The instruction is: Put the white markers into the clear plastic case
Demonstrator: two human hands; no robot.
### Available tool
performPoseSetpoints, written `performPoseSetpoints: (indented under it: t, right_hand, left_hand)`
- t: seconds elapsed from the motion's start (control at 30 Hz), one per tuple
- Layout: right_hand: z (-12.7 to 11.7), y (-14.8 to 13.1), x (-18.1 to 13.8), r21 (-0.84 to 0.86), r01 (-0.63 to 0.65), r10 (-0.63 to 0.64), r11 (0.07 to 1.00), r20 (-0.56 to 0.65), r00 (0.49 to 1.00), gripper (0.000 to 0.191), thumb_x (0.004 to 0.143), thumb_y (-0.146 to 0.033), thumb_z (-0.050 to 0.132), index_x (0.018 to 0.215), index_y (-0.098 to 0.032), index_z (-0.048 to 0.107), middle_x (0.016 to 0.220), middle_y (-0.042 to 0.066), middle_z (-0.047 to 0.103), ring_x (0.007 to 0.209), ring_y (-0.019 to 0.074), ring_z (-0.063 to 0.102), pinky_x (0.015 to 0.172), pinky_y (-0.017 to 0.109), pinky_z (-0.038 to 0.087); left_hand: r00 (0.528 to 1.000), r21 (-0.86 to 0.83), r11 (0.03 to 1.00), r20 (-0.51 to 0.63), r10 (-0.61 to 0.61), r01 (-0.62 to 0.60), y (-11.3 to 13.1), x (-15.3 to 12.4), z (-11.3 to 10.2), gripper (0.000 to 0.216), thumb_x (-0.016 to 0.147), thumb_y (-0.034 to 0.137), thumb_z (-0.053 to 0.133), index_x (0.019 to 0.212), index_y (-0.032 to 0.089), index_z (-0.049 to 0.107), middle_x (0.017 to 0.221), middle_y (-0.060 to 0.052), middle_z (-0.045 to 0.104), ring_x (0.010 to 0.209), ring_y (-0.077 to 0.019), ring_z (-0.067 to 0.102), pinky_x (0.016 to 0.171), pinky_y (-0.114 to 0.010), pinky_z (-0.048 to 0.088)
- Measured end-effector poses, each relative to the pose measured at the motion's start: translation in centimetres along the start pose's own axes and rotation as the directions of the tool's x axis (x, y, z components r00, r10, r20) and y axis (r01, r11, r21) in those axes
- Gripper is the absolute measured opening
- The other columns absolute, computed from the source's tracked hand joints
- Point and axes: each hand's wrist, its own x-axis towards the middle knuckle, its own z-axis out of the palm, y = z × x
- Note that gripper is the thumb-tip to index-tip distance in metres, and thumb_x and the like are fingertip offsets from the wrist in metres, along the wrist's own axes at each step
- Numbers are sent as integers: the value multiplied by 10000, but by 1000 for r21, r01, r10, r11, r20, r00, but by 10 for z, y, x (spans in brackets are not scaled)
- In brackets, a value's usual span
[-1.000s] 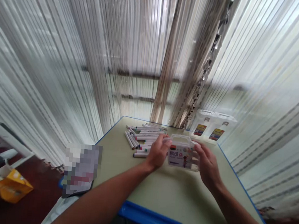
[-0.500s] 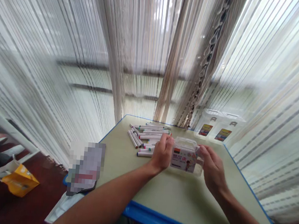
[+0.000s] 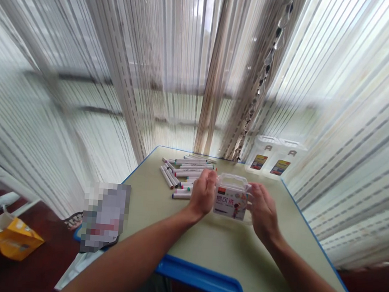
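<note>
A small clear plastic case (image 3: 231, 199) with a handle on top and a printed label stands upright on the pale green table (image 3: 226, 249). My left hand (image 3: 204, 194) grips its left side with curled fingers. My right hand (image 3: 261, 211) holds its right side, fingers bent round the edge. Just left of the case lie several markers (image 3: 183, 172) with white barrels and coloured caps, in a loose heap.
Two more clear cases (image 3: 275, 157) with labels stand at the table's far right corner against the striped curtain (image 3: 201, 65). The table has a blue rim (image 3: 199, 278). A yellow bag (image 3: 14, 239) lies on the dark floor at the left.
Both hands stay on the case, which has shifted only slightly. The view has swung a little, so everything sits slightly higher and further left in the picture.
</note>
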Motion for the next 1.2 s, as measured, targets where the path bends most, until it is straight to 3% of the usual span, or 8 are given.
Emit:
performPoseSetpoints:
  t: [0.27, 0.63, 0.87, 1.0, 1.1, 1.2]
  right_hand:
    - [3, -1, 0, -44, 64, -66, 997, -38, 997, 357, 821, -560, 622, 775, -216, 538, 673, -26, 585, 611, 149, 559, 502, 229, 474]
    - [3, 0, 1, -19, 99, -100, 995, -28, 995, 349, 847, -531, 608, 765, -203, 524, 668, -28, 542, 589, 132, 512, 476, 222, 456]
    - [3, -8, -2, 20, 163, -164, 986, 113, 980, 269, 862, -458, 625, 904, -198, 574, 752, -6, 614, 669, 157, 582, 594, 264, 490]
    - [4, -14, -10, -96, 334, -328, 938, 68, 942, 220, 884, -407, 609, 925, -193, 580, 750, -2, 608, 653, 149, 562, 588, 252, 463]
    - [3, -13, -16, -221, 478, -479, 850, 52, 876, 182, 887, -363, 610, 960, -198, 581, 753, 8, 602, 638, 158, 559, 550, 253, 456]
    - [1, -11, -19, -325, 582, -600, 745, 55, 798, 201, 872, -297, 639, 1038, -202, 577, 858, 50, 643, 721, 194, 619, 605, 288, 503]
  left_hand:
    - [1000, -21, 1000, -20, 23, -23, 2, 1, 1, 311, 964, 399, 318, 746, 218, 447, 669, 17, 516, 608, -149, 506, 575, -249, 384]
    - [996, -6, 997, -44, 73, -73, 5, 0, 1, 296, 960, 377, 334, 761, 214, 481, 642, 24, 513, 590, -155, 502, 582, -259, 388]
    - [985, 20, 992, -112, 128, -127, 11, 4, -5, 329, 983, 369, 290, 806, 202, 511, 667, 5, 524, 625, -166, 501, 618, -276, 393]
    - [972, 31, 979, -118, 206, -204, 16, -3, -11, 319, 989, 373, 289, 852, 199, 520, 720, -8, 543, 656, -167, 510, 645, -281, 393]
    - [951, 27, 958, -118, 286, -285, 16, -7, -13, 335, 991, 400, 295, 917, 190, 546, 789, -34, 584, 708, -180, 548, 676, -292, 414]
    - [937, -14, 940, -92, 338, -341, 14, -5, -13, 369, 998, 431, 278, 1045, 183, 547, 1003, -88, 624, 928, -215, 593, 836, -330, 441]
